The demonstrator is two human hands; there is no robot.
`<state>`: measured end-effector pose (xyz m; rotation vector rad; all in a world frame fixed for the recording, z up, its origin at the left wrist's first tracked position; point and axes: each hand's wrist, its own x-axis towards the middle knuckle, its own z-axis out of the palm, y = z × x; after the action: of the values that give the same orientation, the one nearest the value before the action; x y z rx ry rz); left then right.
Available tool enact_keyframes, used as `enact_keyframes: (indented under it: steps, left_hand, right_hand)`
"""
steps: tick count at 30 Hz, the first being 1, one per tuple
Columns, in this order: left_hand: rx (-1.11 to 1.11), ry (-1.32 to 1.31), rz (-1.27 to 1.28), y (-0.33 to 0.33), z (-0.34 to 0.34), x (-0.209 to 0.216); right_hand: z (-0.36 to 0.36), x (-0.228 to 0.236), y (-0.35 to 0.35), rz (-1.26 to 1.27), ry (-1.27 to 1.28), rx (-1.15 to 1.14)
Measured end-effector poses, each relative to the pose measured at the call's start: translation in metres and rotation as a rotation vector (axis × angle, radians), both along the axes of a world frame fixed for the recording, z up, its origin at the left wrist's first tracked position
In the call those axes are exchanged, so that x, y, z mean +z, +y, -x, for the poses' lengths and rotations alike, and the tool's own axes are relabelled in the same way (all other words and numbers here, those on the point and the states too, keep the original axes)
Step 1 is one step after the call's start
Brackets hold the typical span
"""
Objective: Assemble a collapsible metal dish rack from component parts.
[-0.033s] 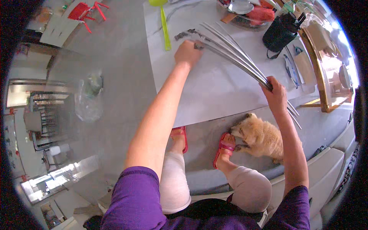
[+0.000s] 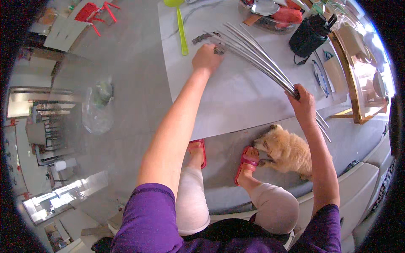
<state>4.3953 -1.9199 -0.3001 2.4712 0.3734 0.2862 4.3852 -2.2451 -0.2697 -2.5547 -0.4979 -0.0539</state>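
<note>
My right hand (image 2: pixel 303 102) is closed round a bundle of long, thin metal rods (image 2: pixel 263 59), which look like skewers. Their far ends fan out up and left over the white table, while the near ends stick out below my fist. My left hand (image 2: pixel 206 58) is closed on a dark, crumpled strip (image 2: pixel 219 50) beside the fanned rods. Another dark piece (image 2: pixel 206 38) shows just beyond that hand; whether the two are joined is hidden.
A green long-handled spoon (image 2: pixel 182 31) lies at the table's far left. A black bottle (image 2: pixel 310 36), glasses (image 2: pixel 319 78) and a filled bowl (image 2: pixel 270 25) stand or lie at the right and back. Below the table, a tan dog (image 2: pixel 289 152) lies by my right foot.
The far ends of the rods have spread a little wider apart. Both hands stay in about the same place.
</note>
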Motion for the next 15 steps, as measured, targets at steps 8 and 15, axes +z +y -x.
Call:
enact_keyframes:
  steps: [8,15]
  left_hand:
    - [0.066,0.124,0.013,-0.004,-0.006,0.007]
    - [0.101,-0.026,0.036,0.004,0.000,0.000]
  right_hand:
    - [-0.010,-0.012,-0.001,-0.018,0.115,-0.004]
    - [0.002,0.034,0.001,-0.040,0.000,0.004]
